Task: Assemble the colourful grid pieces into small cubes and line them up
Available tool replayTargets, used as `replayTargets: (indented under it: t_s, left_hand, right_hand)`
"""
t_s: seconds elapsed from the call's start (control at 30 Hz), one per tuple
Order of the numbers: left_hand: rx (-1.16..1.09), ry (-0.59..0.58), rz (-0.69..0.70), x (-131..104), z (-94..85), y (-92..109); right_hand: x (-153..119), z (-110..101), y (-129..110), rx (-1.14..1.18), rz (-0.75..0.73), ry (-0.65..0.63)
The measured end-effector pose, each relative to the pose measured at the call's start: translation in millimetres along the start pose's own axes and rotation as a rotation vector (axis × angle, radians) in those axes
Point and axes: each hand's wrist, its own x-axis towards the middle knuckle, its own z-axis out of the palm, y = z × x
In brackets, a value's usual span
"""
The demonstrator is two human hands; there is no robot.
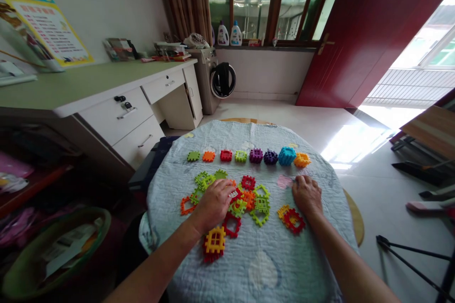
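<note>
My left hand (214,202) reaches into a loose pile of plastic interlocking blocks, its fingers closed on a red block with a white window (235,193). Around it lie flat green square blocks (262,205), an orange block (249,199) and a red frame block (231,225). Nearer me is a stack topped by a yellow window block (215,240). My right hand (307,195) rests on the cloth with fingers curled together, and nothing shows in it. Just left of its wrist lie a red frame block (294,220) and a yellow block (283,211), overlapping.
Across the far side of the cloth-covered round table (263,270) runs a row of block stacks, from a green block (194,156) to a blue stack (286,155) and a yellow-orange stack (302,160). A desk (128,78) stands left. A tripod leg (412,248) is at right.
</note>
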Motion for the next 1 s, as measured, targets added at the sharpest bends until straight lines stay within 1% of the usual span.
replayTargets:
  t_s: [0.1,0.17,0.2,0.3,0.37,0.43,0.5,0.57,0.63,0.73,0.87,0.93,1.0]
  left_hand:
    - [-0.022,-0.029,0.0,-20,6.9,3]
    - [-0.047,-0.056,0.021,-25,12.5,12]
    - [-0.064,-0.061,0.038,-23,14.7,20]
    - [-0.113,-0.023,0.12,-6,18.0,50]
    - [-0.123,0.0,0.219,11,19.7,75]
    - [-0.099,0.004,0.292,27,23.4,98]
    - [-0.034,-0.016,0.294,38,28.9,115]
    - [0.008,-0.016,0.285,43,34.7,126]
    - [0.009,-0.017,0.284,44,39.1,131]
    - [-0.032,-0.029,0.293,42,41.7,135]
    - [-0.049,0.023,0.311,36,43.2,137]
    - [-0.049,0.037,0.294,32,45.9,138]
    - [-0.056,0.028,0.267,28,49.6,138]
  right_hand:
    - [3,-10,-11,-0.061,-0.001,-0.092]
    - [2,-19,-28,-0.083,-0.087,-0.116]
    - [1,-24,-40,-0.081,-0.151,-0.107]
    - [-4,-34,-82,-0.072,-0.316,-0.077]
    - [-7,-39,-110,-0.09,-0.363,-0.117]
    - [-9,-42,-130,-0.12,-0.394,-0.18]
    - [-11,-44,-141,-0.148,-0.411,-0.215]
    - [-14,-45,-144,-0.165,-0.409,-0.215]
    - [-18,-44,-141,-0.169,-0.399,-0.203]
    - [-24,-41,-134,-0.171,-0.378,-0.178]
    - [-28,-36,-127,-0.167,-0.367,-0.189]
    - [-30,-35,-126,-0.151,-0.37,-0.193]
    - [-32,-36,-126,-0.134,-0.369,-0.193]
